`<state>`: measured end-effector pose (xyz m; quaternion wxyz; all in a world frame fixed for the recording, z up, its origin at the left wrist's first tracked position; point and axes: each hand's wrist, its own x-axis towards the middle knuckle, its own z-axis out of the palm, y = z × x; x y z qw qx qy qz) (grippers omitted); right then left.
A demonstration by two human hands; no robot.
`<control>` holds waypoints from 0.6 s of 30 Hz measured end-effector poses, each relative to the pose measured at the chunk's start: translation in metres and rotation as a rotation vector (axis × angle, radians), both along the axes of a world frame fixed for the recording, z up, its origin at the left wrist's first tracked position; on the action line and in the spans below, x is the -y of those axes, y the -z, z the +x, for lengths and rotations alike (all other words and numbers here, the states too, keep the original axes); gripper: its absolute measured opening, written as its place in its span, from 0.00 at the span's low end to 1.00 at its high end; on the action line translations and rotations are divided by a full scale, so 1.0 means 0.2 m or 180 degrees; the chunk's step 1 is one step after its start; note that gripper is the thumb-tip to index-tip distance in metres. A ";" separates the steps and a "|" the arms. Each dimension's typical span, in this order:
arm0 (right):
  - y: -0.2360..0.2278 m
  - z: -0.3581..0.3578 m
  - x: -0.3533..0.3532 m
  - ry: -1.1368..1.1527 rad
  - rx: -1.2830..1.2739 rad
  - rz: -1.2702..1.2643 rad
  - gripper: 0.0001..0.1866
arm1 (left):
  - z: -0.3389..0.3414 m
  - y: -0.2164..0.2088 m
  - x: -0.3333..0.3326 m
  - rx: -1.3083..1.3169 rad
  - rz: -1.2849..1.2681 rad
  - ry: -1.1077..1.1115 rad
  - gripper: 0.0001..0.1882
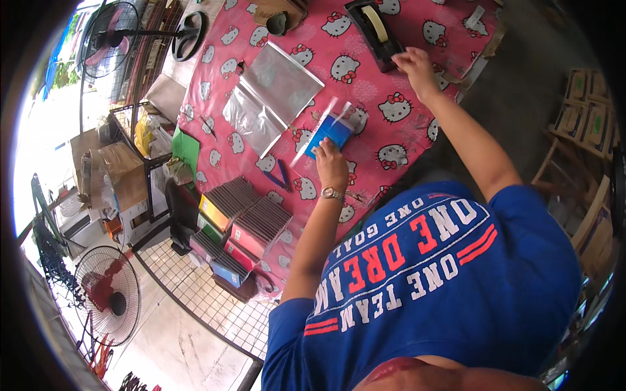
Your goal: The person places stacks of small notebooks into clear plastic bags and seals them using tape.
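Note:
My left hand [330, 164], with a wristwatch [332, 193] on the wrist, holds the near edge of a flat blue packet [331, 132]. A clear plastic bag [338, 112] wraps this packet, its loose end spreading past the far side. Farther right, my right hand [416, 70] is at the near end of a black tape dispenser [377, 40] that carries a roll of tape [375, 23]. Its thumb and fingers come together there in a pinch; any strip of tape between them is too small to make out. Clear plastic sleeves [274, 91] lie left of the packet.
Blue-handled pliers [280, 174] and stacks of packs with coloured ends [244, 225] lie on the pink patterned tablecloth [391, 107]. A dark cup-like thing [277, 24] stands at the far edge. Two fans [111, 296] and shelving are at left; cardboard boxes [590, 107] are at right.

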<state>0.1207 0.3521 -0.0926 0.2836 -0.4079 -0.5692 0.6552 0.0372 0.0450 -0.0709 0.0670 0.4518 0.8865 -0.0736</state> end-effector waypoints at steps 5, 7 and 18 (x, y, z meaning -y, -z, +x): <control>0.08 0.13 0.20 -0.0035 -0.0158 -0.2035 0.03 | -0.11 -0.01 0.18 0.0155 0.0487 0.0420 0.27; 0.19 0.02 0.17 -0.1459 -0.0394 -0.3079 0.03 | -0.13 0.00 0.15 0.0211 0.0807 0.0569 0.21; -0.20 -0.55 0.76 -0.5501 0.2097 0.1916 0.16 | -0.09 0.05 0.22 -0.0171 0.1434 0.0441 0.14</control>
